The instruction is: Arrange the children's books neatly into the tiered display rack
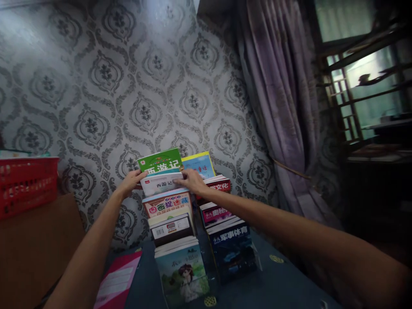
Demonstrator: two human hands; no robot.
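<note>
Two rows of upright books stand one behind another on a dark blue-green surface. Toward the back of the left row, my left hand (131, 182) and my right hand (192, 181) grip opposite side edges of a white book (161, 184) with dark Chinese lettering. Right behind it rises a taller green book (159, 159) with big white characters. Before it stands a book with a colourful title (170, 204). A dark book with a barcode (172, 228) and a green book with a girl on its cover (183, 274) are nearer me. The fingers behind the white book are partly hidden.
In the right row are a dark blue book (231, 249), a pink one (215, 214) and a yellow-and-blue one (199, 165). A pink-red booklet (119, 279) lies flat at left. Beyond it, a red basket (28, 184) sits above a cardboard box (41, 240). A curtain (280, 94) hangs at right.
</note>
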